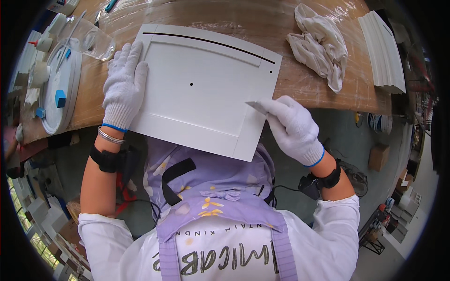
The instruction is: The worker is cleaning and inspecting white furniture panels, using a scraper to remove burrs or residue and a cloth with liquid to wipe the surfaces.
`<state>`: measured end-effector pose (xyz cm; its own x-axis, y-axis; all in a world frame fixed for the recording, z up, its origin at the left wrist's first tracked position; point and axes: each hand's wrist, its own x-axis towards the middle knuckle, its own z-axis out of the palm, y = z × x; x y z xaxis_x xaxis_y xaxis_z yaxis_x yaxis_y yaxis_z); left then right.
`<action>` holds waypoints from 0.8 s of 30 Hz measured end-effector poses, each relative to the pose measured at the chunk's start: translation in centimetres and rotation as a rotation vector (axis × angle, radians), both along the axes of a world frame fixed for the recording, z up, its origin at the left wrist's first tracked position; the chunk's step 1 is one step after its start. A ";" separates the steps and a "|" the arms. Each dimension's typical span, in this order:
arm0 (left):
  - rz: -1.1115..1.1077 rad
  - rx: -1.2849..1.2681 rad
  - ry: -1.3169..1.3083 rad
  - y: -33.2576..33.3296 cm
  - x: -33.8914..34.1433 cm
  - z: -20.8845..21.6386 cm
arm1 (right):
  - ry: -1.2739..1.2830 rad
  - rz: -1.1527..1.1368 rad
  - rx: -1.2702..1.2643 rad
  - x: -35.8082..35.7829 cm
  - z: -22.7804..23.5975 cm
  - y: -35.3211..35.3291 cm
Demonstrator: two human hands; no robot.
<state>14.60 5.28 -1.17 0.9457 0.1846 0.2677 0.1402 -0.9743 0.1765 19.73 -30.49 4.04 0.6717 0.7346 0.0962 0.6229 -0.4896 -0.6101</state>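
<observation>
A white framed panel (197,110), like a cabinet door, lies over the table's near edge, with a long dark slot along its far side and two small dark holes. Along its left edge rests my left hand (124,84), in a white knit glove, fingers stretched and thumb apart. My right hand (293,126), gloved the same way, is closed on a small pointed grey metal blade (256,107). The blade's tip is over the panel's right frame strip; whether it touches cannot be made out. The part inside my fingers is hidden.
A crumpled white cloth (321,44) lies right of the panel, and a stack of white boards (382,51) stands farther right. At left are a clear plastic cup (96,42), a white round lid (70,98) with blue blocks, and bottles. The brown tabletop (300,96) is film-covered.
</observation>
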 end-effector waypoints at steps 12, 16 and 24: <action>0.636 -1.033 -0.021 -1.8 -9.3 2.7 | 0.266 -0.389 0.348 0.9 -4.3 1.5; 0.418 -1.779 -0.351 -2.0 -9.7 3.6 | 0.400 -0.462 0.426 1.0 -3.9 1.6; -0.144 -0.840 -0.410 -7.5 -11.9 9.9 | 0.809 -0.526 0.681 0.9 -2.7 1.0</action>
<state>2.70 -2.23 8.73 0.8360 0.3568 0.4170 -0.2002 -0.5092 0.8370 20.58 -29.48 1.33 0.9219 0.3107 -0.2313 -0.2459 0.0079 -0.9693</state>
